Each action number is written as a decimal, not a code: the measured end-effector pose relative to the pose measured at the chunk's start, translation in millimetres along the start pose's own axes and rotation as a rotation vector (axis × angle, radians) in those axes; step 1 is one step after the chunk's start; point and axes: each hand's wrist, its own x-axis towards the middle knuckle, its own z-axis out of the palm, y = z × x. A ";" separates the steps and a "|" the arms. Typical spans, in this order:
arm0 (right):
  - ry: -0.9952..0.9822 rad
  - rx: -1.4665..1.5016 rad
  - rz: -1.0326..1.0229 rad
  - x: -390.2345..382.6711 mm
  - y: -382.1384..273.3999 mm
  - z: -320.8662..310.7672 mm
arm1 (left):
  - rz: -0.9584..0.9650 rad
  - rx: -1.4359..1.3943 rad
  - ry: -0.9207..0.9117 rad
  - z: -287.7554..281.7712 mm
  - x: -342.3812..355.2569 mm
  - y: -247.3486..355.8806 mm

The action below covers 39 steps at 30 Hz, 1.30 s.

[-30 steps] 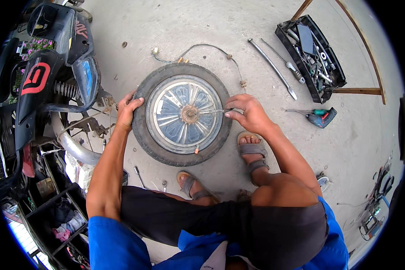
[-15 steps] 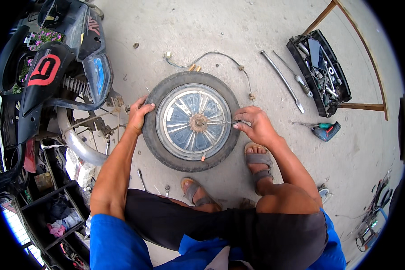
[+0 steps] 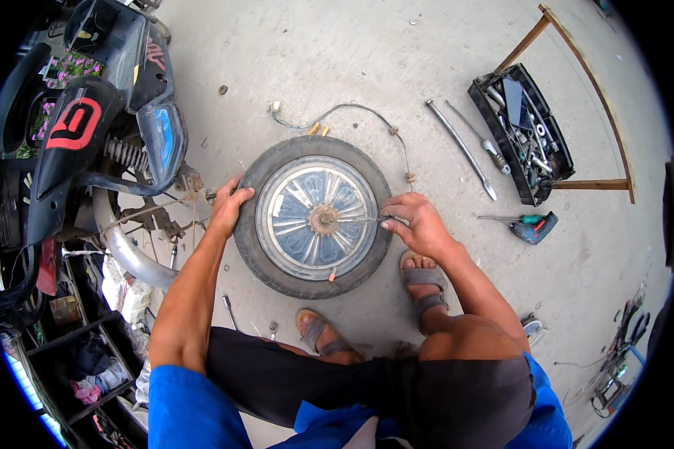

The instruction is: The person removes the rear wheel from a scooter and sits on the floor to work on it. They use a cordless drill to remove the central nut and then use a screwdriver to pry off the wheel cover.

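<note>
A wheel (image 3: pixel 251 247) with a black tyre and a worn silver-and-blue hub lies flat on the ground before my feet. My left hand (image 3: pixel 231 206) is closed on the left side of the tyre, thumb on top and fingers over the outer edge. At the opposite side, my right hand (image 3: pixel 419 224) pinches a slim tool like a screwdriver (image 3: pixel 363 219). Its thin shaft reaches across the rim to the hub centre (image 3: pixel 324 220); whether the tip touches is too small to tell. A cable (image 3: pixel 359 105) runs over the ground beyond the wheel, with nuts or washers threaded on it.
At the right stands a black toolbox (image 3: pixel 478 97) full of tools, beside a wooden frame (image 3: pixel 603 90). A long metal bar (image 3: pixel 460 150) and a power driver (image 3: pixel 533 228) lie nearer. A scooter (image 3: pixel 75 142) and black compartments (image 3: pixel 71 340) occupy the left.
The whole view has shifted slightly, so the wheel and both hands sit a little lower in the picture. Both hands keep their holds.
</note>
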 end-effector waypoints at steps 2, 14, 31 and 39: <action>0.042 0.004 -0.004 -2.7 -3.7 0.2 | 0.014 0.047 0.004 -0.6 1.8 -0.2; 0.260 0.071 0.335 -74.9 44.0 -52.6 | -0.003 0.351 0.160 6.6 2.2 -0.7; 0.452 0.026 0.574 -143.6 96.1 -105.3 | 0.121 0.461 0.197 13.0 3.3 -7.2; 0.720 -0.043 0.768 -112.3 124.4 -181.8 | 0.121 0.467 0.229 16.9 0.8 -1.6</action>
